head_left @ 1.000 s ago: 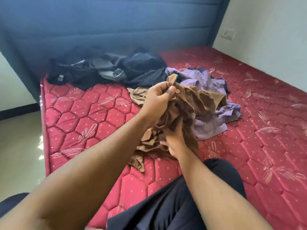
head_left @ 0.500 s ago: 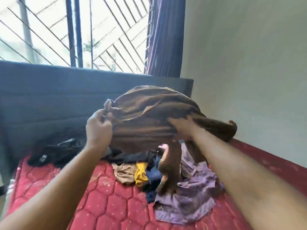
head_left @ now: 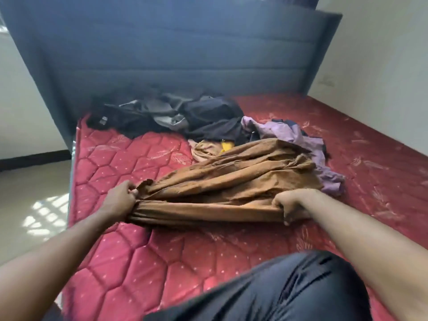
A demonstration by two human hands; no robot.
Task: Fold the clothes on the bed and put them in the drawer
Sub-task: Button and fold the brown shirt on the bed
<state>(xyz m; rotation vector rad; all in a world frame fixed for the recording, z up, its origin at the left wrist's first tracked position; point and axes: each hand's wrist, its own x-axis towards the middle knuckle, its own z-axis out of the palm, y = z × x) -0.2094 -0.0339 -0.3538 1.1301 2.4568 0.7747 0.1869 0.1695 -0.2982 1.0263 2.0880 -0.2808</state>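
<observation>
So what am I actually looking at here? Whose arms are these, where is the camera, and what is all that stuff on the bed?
There is no machine here: a person wears a camera on the head, looking forward and down, so the arms you see are their own. The left hand and right hand each grip one end of a brown garment, stretched between them on the red quilted mattress. Behind it lie unfolded clothes: a dark pile near the blue headboard, a purple piece, and tan and yellow pieces. No drawer is in view.
</observation>
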